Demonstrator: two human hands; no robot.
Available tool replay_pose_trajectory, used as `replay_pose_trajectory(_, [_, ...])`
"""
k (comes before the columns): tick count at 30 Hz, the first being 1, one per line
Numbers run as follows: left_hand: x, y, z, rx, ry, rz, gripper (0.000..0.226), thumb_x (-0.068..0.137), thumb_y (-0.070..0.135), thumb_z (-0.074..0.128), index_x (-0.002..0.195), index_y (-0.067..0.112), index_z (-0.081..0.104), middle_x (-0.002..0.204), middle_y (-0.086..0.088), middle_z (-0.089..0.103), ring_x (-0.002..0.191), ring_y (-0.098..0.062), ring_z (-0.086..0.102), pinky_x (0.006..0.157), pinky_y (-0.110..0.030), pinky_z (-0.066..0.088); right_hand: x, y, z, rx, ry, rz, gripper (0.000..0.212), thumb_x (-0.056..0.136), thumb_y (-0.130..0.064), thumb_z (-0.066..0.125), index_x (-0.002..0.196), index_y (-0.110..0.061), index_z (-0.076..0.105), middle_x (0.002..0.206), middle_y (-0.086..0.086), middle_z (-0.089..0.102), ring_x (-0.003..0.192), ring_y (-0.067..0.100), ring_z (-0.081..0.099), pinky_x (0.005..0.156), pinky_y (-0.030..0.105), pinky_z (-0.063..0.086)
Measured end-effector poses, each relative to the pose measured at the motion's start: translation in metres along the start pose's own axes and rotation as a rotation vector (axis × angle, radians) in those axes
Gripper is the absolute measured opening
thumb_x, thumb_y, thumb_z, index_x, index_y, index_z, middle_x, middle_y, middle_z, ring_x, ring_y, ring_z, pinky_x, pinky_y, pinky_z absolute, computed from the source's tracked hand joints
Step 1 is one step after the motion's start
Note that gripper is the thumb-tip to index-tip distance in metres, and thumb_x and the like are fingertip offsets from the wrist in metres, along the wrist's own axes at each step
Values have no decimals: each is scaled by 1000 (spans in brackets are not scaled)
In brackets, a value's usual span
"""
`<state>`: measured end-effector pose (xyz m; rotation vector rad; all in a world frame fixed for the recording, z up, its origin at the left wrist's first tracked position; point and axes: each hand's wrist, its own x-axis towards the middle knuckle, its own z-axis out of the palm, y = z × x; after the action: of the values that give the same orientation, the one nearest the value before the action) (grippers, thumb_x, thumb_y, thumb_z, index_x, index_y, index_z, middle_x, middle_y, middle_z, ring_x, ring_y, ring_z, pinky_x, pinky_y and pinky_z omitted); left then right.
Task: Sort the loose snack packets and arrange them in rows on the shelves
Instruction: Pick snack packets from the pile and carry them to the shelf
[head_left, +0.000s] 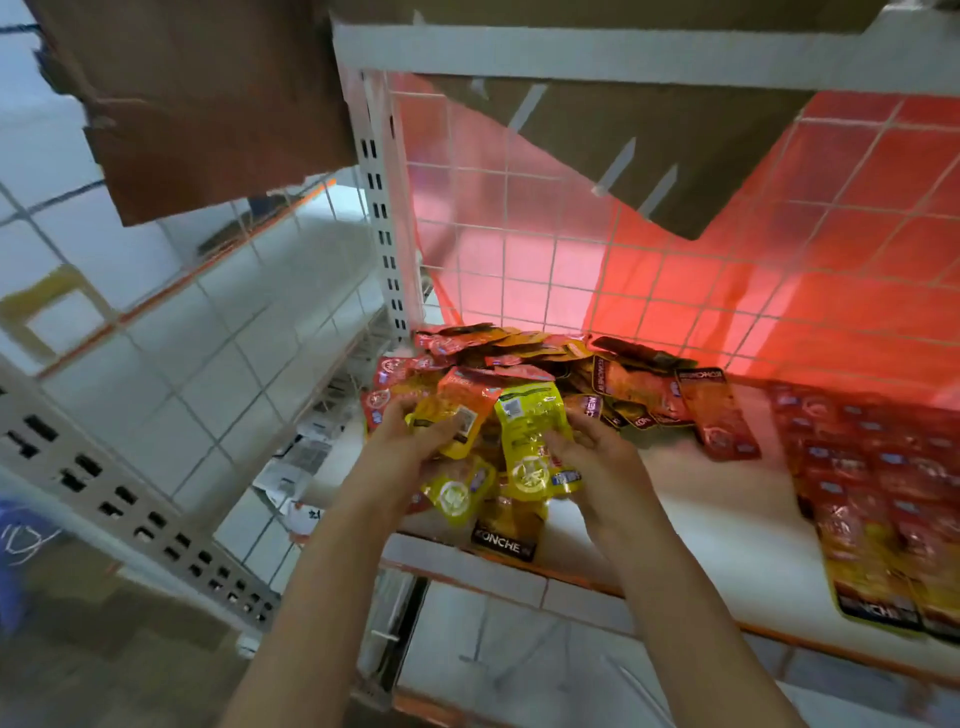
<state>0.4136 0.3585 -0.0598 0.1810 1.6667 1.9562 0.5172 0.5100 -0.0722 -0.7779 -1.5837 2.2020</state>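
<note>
Snack packets (524, 364) are heaped in a loose pile at the back left of a white shelf (701, 525), against the wire grid back panel (675, 291), and this pile is taken as the landmark. At the front of the pile, both hands are seen among the packets. The left hand (410, 441) is curled round a yellow-and-orange packet (457, 415) at the pile's near left edge, with the fingers wrapped over its lower part. The right hand (597, 452) is closed on a yellow packet (530, 441) just right of that one, the thumb lying across the packet's face; the two held packets are touching or nearly so. Below the hands, toward the shelf's front edge, further yellow packets (457, 493) and a packet printed "KONCHE" (506, 530) are lying flat at the foot of the pile. To the right of the pile, a red packet (719, 415) is lying at its edge. Well to the right of the pile, rows of red packets (872, 467) are laid out flat in overlapping lines, with yellow-edged packets (878, 597) at the near end; their print is blurred. Behind the pile, red sheeting (779, 234) is seen through the grid. Above the pile, a brown cardboard flap (649, 145) is hanging under the upper shelf rail (597, 52). Left of the pile, a perforated white upright (382, 208) is standing, and a tiled floor (171, 338) is visible beyond it.
</note>
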Motion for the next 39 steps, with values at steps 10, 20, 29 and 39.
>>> replay_pose_trajectory(10, [-19, 4, 0, -16, -141, 18, 46, 72, 9, 70, 117, 16, 61, 103, -6, 73, 93, -27, 69, 85, -39, 55, -24, -22, -1, 103, -170, -112, 41, 80, 14, 53, 108, -15, 62, 91, 3, 73, 78, 16, 69, 62, 29, 55])
replay_pose_trajectory(20, [-17, 2, 4, -202, -106, -51, 38, 74, 27, 61, 111, 15, 64, 97, -5, 72, 88, -19, 68, 79, -34, 56, -26, -26, 3, 205, -246, -73, 49, 82, 22, 45, 114, -14, 56, 78, 5, 72, 59, 15, 66, 45, 21, 47])
replay_pose_trajectory(29, [-17, 3, 3, -20, -169, -34, 20, 91, 2, 50, 88, 14, 65, 87, -6, 73, 77, -18, 70, 70, -30, 57, -22, -23, 2, 156, -239, -66, 58, 83, 19, 45, 114, -28, 56, 85, 4, 72, 69, 19, 69, 55, 30, 53])
replay_pose_trajectory(39, [-13, 8, 10, -228, -299, -237, 36, 83, 51, 63, 75, 20, 46, 53, 7, 30, 40, -5, 30, 39, -16, 26, -19, -18, 12, 104, -148, -49, 63, 63, -7, 76, 118, -26, 52, 91, -5, 71, 90, 19, 64, 79, 41, 49])
